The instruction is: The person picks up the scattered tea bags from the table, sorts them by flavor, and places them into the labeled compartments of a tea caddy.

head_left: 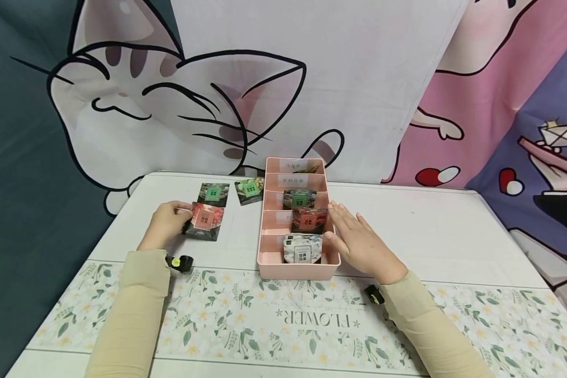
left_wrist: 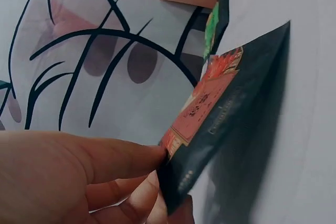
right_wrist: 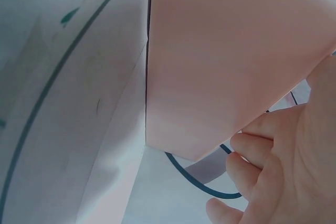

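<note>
My left hand (head_left: 167, 222) pinches a red and black tea packet (head_left: 206, 220) by its left edge, between thumb and fingers. In the left wrist view the packet (left_wrist: 220, 114) stands tilted, its lower edge close over the tabletop. The right hand (head_left: 361, 245) lies along the right rim of a pink divided box (head_left: 300, 271), fingers extended. The right wrist view shows those fingers (right_wrist: 252, 150) at the edge of the box's outer wall (right_wrist: 226, 61). Upright in separate compartments are a white packet (head_left: 302, 249), a red packet (head_left: 307, 221) and a dark green packet (head_left: 300, 199).
Two green-labelled packets lie left of the box: a darker one (head_left: 213, 195) just behind the held packet and a brighter one (head_left: 250, 190) by the box's side. The rear compartment holds another packet (head_left: 312, 169), mostly hidden. A cat-print curtain (head_left: 359, 79) hangs behind the white table (head_left: 420, 236).
</note>
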The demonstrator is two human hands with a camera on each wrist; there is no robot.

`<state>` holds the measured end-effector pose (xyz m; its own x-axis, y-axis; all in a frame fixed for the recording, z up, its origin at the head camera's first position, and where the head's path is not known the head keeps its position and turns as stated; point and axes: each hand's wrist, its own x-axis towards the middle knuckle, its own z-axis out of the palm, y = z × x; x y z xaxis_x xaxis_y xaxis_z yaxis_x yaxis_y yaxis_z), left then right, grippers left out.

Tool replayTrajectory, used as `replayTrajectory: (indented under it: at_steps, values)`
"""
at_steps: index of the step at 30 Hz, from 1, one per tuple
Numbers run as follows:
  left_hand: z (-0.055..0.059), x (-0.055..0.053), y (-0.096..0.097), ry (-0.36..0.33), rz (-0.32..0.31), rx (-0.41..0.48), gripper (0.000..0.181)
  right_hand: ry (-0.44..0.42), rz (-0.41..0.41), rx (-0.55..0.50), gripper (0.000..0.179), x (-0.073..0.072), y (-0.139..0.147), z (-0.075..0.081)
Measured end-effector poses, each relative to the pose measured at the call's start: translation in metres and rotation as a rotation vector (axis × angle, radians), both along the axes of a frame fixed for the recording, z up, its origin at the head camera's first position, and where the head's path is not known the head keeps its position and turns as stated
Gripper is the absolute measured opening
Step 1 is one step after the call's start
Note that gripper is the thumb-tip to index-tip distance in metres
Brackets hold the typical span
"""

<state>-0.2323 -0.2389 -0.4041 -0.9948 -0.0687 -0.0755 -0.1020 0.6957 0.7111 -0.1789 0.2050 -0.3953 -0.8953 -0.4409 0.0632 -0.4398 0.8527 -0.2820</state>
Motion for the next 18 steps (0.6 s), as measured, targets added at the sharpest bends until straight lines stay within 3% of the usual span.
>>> replayTrajectory:
  at_steps: [9, 18]
  values:
    - [0.0043, -0.0018, -0.0015, -0.051, -0.057, 0.173, 0.039, -0.009, -0.002, -0.005, 0.071, 0.0009, 0.0002, 0.0]
    - [0.009, 0.0, 0.0072, -0.054, -0.088, 0.25, 0.037, 0.01, 0.004, -0.007, 0.071, -0.0004, 0.0006, -0.0014]
